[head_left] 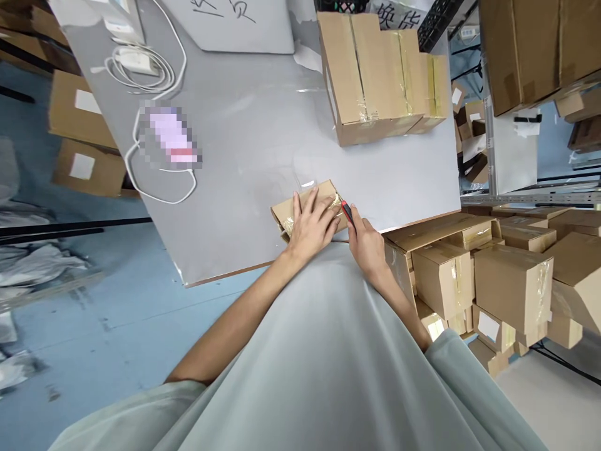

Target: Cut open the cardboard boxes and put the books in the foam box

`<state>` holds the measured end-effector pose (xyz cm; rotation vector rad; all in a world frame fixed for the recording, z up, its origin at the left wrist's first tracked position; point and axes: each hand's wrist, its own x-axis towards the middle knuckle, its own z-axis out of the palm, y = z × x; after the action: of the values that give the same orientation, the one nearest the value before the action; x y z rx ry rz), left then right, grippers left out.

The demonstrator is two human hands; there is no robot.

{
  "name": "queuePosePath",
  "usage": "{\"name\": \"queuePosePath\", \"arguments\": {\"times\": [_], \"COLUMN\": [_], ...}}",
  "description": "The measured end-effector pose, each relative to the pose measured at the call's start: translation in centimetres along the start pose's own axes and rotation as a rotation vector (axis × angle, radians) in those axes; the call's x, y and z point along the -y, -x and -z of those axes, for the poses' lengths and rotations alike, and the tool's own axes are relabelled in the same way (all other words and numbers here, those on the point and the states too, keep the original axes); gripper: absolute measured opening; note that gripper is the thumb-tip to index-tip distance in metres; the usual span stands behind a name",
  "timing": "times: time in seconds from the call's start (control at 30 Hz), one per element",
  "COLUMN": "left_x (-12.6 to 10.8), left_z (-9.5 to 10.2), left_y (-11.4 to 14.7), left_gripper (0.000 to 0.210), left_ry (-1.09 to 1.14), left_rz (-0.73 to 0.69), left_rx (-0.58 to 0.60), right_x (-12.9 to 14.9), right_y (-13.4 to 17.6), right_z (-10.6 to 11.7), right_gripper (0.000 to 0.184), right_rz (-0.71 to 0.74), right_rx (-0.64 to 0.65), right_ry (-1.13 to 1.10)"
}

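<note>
Under the left hand [310, 227] lies a carton [284, 210].

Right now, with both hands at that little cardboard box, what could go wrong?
What looks like a red-and-black cutter in the right hand is close to the left hand, so a slip might cut it. The small cardboard box lies near the grey table's edge, so a push could perhaps knock it off.

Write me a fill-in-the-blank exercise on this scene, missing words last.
The right hand grips a tool coloured black and ____.
The left hand rests on a small box made of ____.
The coiled cable on the table is coloured ____.
The floor is coloured ____.
Missing words: red; cardboard; white; blue.
</note>
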<state>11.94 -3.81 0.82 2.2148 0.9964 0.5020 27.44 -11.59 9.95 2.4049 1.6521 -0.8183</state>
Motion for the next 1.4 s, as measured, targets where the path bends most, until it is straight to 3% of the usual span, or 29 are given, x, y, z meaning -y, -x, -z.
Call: {"name": "queuePosePath", "arguments": {"times": [0.33,0.5,0.83,0.97,1.07,1.17,1.27,1.4], "left_x": [0.1,0.2,-0.2,0.0,0.1,0.3,1.3,2.8], "left_z": [-0.1,-0.2,-0.6,-0.1,1.0,2.7,4.5,5.0], "left_y": [0.3,0.1,0.0,-0.3,0.0,1.8,4.6,6.9], "left_gripper": [0.040,0.040,0.032,0.035,0.037,0.040,0.063,0.084], "left_ry": [-0.016,0.008,0.077,0.078,0.079,0.031,-0.007,0.253], "left_rz": [-0.013,-0.021,0.019,0.005,0.005,0.142,0.422,0.844], "left_rx": [0.000,0.005,-0.011,0.006,0.004,-0.142,-0.272,-0.149], "right_x": [2.5,3.4,0.9,-0.4,-3.1,-6.3,-8.1,-7.9], "right_y": [0.6,0.8,4.3,5.7,4.3,0.8,-3.2,-7.2], "right_z": [-0.3,-0.2,0.4,1.8,1.8,0.0,-2.5,-5.3], "right_gripper": [0.062,0.065,0.058,0.059,0.061,0.060,0.060,0.071], "right_rz": [-0.143,-0.151,-0.193,-0.111,-0.046,-0.061,-0.106,-0.108], "right_rx": [0.058,0.027,0.060,-0.054,-0.226,-0.315,-0.250,-0.133], "right_ry": [0.195,0.211,0.143,-0.053,-0.280,-0.501,-0.752,-0.929]}}
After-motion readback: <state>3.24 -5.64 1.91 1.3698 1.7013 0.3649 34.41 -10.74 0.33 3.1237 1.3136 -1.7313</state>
